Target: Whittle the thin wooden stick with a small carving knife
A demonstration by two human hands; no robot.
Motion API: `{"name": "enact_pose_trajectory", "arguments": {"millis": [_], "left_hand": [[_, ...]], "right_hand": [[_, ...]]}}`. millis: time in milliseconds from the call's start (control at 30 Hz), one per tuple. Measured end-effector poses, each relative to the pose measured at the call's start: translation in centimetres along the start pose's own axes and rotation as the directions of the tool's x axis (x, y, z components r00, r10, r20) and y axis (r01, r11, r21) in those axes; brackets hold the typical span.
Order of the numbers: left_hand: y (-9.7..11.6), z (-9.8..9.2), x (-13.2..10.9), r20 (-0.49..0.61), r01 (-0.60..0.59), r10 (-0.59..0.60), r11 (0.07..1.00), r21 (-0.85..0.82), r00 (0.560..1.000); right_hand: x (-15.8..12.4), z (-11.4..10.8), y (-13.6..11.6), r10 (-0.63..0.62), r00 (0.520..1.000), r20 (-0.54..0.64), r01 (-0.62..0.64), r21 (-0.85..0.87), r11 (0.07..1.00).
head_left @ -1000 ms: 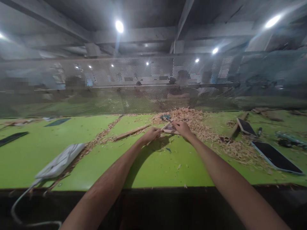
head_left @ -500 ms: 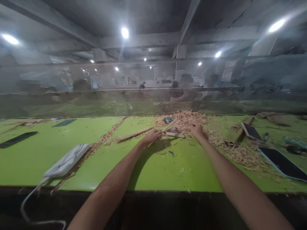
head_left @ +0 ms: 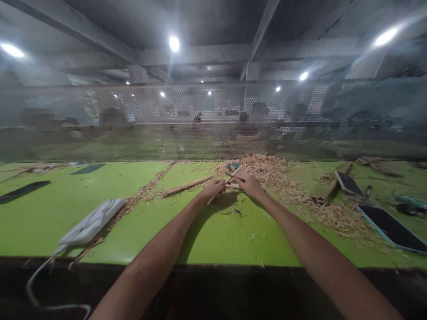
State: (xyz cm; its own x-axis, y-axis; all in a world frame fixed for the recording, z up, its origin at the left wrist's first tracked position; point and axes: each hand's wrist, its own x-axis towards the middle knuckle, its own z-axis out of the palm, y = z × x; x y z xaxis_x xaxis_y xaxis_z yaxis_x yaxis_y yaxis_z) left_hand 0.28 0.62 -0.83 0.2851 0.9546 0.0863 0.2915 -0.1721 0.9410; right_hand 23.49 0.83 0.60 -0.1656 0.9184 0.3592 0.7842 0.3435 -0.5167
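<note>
Gripping a slender, pale wooden stick [head_left: 238, 170], the left hand [head_left: 212, 190] has its fingers clamped about the lower portion, apparently to steady it while leaving the upper length exposed. The stick slants from 7 to 1 o'clock. At 3 o'clock from the left, the right hand [head_left: 250, 184] meets it with fingers bunched; whether they are closed on the stick cannot be told. A second pale, narrow wooden strip [head_left: 232, 186] lies beneath, partly covered. Taking the hands as centre, curled tan wood shavings [head_left: 263, 165] are heaped at 2 o'clock, seemingly kept beyond the handling area. A long brown wooden piece [head_left: 187, 186] rests on the bright-green bench [head_left: 147, 235] at 9 o'clock, within easy reach. A white, rectangular, corded plastic block [head_left: 95, 222] sits at 8 o'clock, presumably set aside for room.
</note>
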Motion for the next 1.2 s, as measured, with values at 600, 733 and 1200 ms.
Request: {"name": "enact_pose_trajectory", "arguments": {"millis": [600, 733, 1200], "left_hand": [[-0.4, -0.3, 0.5, 0.081, -0.009, 0.004, 0.998, 0.058, 0.997], [-0.3, -0.8, 0.2, 0.117, -0.020, 0.012, 0.997, 0.071, 0.993], [-0.2, -0.5, 0.1, -0.017, 0.032, -0.032, 0.999, 0.026, 0.999]], "right_hand": [[1.3, -0.2, 4.0, 0.079, 0.993, -0.093, -0.081, -0.017, 0.997], [1.5, -1.4, 6.2, 0.179, 0.967, -0.181, -0.181, 0.008, 0.984], [1.2, -0.2, 1.7, 0.006, 1.000, -0.021, -0.006, -0.013, 1.000]]}}
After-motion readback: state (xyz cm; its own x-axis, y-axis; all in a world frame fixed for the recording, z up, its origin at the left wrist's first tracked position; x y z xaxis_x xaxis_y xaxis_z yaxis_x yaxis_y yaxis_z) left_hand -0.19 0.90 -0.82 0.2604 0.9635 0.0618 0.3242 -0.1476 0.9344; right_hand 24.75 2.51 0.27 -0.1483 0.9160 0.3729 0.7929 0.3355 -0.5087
